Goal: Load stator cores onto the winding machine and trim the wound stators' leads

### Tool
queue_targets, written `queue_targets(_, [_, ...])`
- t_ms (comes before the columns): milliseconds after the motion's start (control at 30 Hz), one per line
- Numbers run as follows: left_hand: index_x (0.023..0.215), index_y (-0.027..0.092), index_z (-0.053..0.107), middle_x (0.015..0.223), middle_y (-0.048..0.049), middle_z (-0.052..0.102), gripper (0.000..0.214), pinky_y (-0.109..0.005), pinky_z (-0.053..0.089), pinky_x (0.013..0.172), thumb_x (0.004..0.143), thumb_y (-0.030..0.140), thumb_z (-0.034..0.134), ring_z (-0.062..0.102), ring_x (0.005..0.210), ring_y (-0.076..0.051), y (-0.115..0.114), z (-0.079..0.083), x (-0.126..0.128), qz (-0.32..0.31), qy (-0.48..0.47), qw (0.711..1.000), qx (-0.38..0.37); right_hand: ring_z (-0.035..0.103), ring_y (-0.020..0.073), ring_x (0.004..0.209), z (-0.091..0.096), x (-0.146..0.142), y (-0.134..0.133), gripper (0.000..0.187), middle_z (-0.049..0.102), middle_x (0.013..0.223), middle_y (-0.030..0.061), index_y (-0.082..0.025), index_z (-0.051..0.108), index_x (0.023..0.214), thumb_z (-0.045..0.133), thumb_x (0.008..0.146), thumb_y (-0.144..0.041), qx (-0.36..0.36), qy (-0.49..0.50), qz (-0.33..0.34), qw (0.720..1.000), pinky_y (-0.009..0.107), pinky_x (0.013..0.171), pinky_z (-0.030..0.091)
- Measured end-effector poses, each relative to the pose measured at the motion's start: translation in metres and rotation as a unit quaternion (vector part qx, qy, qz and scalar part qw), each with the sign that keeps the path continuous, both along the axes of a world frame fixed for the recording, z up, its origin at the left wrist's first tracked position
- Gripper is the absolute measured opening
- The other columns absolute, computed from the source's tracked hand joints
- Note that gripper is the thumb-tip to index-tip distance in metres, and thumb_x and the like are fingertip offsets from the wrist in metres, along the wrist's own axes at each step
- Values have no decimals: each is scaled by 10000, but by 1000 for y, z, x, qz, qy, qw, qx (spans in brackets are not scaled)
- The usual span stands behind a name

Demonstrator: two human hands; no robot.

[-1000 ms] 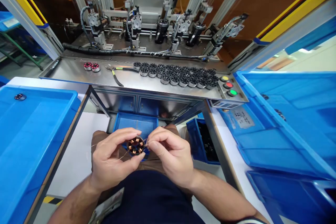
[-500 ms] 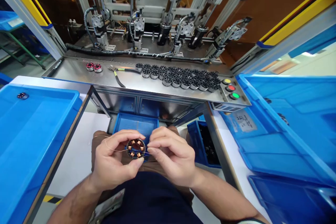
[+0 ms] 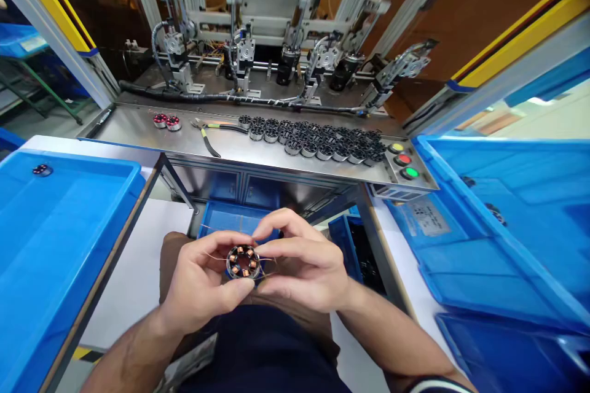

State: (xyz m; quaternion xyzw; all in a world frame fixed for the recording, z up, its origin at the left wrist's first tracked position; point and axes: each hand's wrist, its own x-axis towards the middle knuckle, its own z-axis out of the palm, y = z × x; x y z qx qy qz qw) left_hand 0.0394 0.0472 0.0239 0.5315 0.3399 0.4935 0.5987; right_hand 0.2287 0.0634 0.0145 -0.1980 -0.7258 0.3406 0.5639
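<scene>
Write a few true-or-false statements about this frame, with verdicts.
1. The left hand and right hand hold one copper-wound stator between their fingers. True.
2. The pliers lie in the left tray. False: they lie on the steel shelf, beside the bare stators.
3. The green button sits nearer the person than the red button. True.
4. The left tray is full of parts. False: only one small part shows, near its far edge.
</scene>
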Motion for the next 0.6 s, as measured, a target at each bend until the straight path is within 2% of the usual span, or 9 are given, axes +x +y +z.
queue_targets(100, [1011, 282, 785, 951, -5, 786, 383, -167, 573, 788, 664, 129, 834, 733, 865, -141, 1, -1, 1, -44, -43, 996, -64, 636, 209, 1014, 8, 2, 13, 224, 667, 1078, 127, -172, 732, 1015, 747, 863, -335, 63, -29, 58, 996, 405, 852, 566])
queue_targets(167, [1006, 256, 785, 932, -12, 779, 357, -157, 562, 780, 667, 161, 850, 722, 850, -133, 2, -3, 1, -71, -62, 991, -92, 636, 200, 1009, 12, 0, 16, 162, 681, 1077, 127, -160, 732, 930, 713, 894, -316, 97, -42, 61, 993, 408, 858, 562])
queue_targets(233, [984, 223, 784, 901, -21, 769, 315, -151, 557, 743, 678, 215, 859, 708, 811, -125, 2, -3, 0, -97, -78, 984, -126, 635, 187, 982, 13, -2, 13, 133, 698, 1057, 115, -161, 725, 887, 691, 913, -286, 123, -48, 31, 991, 393, 825, 567])
queue_targets(300, [958, 201, 784, 863, -27, 761, 306, -153, 557, 712, 674, 271, 871, 696, 771, -119, 3, -1, 0, -109, -99, 975, -164, 633, 174, 930, 14, -4, 6, 90, 719, 1000, 95, -162, 720, 890, 693, 912, -245, 151, -53, -34, 987, 369, 774, 571])
queue_targets(367, [951, 192, 786, 835, -25, 758, 331, -145, 554, 683, 654, 299, 887, 686, 725, -105, 4, 2, 0, -112, -117, 968, -192, 631, 166, 873, 13, -4, -2, 53, 732, 915, 81, -150, 718, 910, 691, 906, -195, 199, -75, -108, 971, 350, 728, 572])
queue_targets(467, [974, 201, 786, 876, -28, 771, 362, -141, 560, 719, 643, 294, 899, 699, 751, -104, 3, 2, 1, -100, -127, 973, -168, 634, 170, 810, 10, -2, -14, 36, 731, 814, 69, -145, 722, 906, 691, 886, -146, 271, -118, -196, 935, 335, 694, 584])
queue_targets(600, [1073, 252, 758, 1044, -29, 769, 425, -151, 562, 820, 674, 161, 872, 714, 923, -127, 1, -4, 4, -45, -93, 994, -34, 649, 179, 787, 7, -4, -22, 102, 733, 807, 54, -186, 719, 944, 677, 878, -119, 266, -122, -275, 916, 332, 671, 605])
